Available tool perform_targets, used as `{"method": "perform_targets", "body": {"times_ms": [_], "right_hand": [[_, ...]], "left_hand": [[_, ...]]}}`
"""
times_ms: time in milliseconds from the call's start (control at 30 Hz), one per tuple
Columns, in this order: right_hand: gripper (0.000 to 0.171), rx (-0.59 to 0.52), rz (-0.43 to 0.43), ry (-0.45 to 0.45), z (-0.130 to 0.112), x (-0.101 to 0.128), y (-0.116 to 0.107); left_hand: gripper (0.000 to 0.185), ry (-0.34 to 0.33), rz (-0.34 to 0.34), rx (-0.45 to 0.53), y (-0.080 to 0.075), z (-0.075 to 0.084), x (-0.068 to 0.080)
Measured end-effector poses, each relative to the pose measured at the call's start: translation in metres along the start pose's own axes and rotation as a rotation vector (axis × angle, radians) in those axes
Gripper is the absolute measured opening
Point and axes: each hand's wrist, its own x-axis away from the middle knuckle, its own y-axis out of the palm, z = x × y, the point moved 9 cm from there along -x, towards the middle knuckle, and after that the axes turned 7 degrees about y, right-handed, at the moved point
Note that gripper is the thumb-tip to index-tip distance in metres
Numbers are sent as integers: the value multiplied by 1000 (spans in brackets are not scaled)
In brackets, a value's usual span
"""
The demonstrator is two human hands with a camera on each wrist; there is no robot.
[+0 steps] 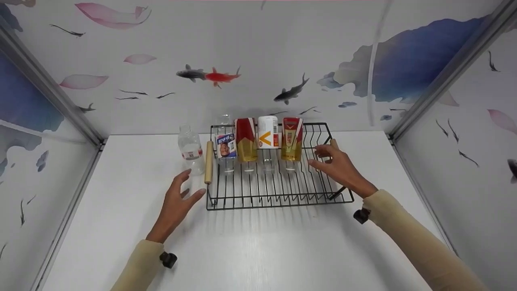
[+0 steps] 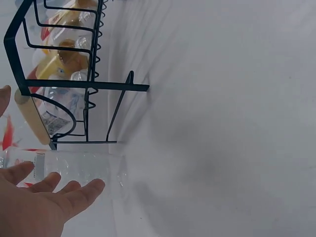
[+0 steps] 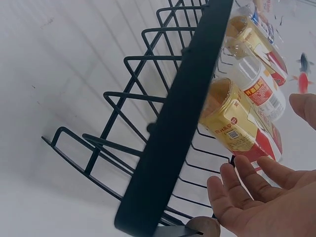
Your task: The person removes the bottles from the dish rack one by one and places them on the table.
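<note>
A black wire dish rack [image 1: 258, 197] with wooden handles stands on the white table. In it is a row of bottles: a clear one with a blue picture label [image 1: 226, 146], a red-and-gold one [image 1: 246, 141], a white-labelled one [image 1: 268, 133] and another red-and-gold one [image 1: 292, 139]. Left of the rack stands a clear bottle [image 1: 190, 144] with a red-and-white label. My left hand [image 1: 177, 204], fingers spread, is just in front of it; contact cannot be told. Over the rack's right side, my right hand [image 1: 341, 167] holds nothing, its fingers near the rightmost bottle [image 3: 247, 123].
A wooden handle [image 1: 209, 162] on the rack's left end lies between the rack and the lone clear bottle. Printed panels [image 1: 242, 40] with fish and petals enclose the table [image 1: 258, 250] at the back and both sides.
</note>
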Motion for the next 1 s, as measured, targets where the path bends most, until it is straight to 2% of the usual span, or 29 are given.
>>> {"method": "perform_targets", "body": {"times_ms": [200, 333, 533, 800, 1000], "right_hand": [[67, 13, -18, 0, -1, -2, 1], [70, 12, -36, 35, 1, -5, 3], [75, 6, -54, 79, -1, -10, 4], [75, -10, -56, 71, -3, -16, 9], [77, 17, -65, 66, -9, -20, 17]], "left_hand": [[92, 11, -51, 21, 11, 13, 7], [98, 15, -84, 33, 19, 20, 11], [108, 8, -115, 51, 30, 22, 13], [121, 16, -126, 103, 44, 18, 12], [121, 26, -99, 125, 48, 19, 14]]}}
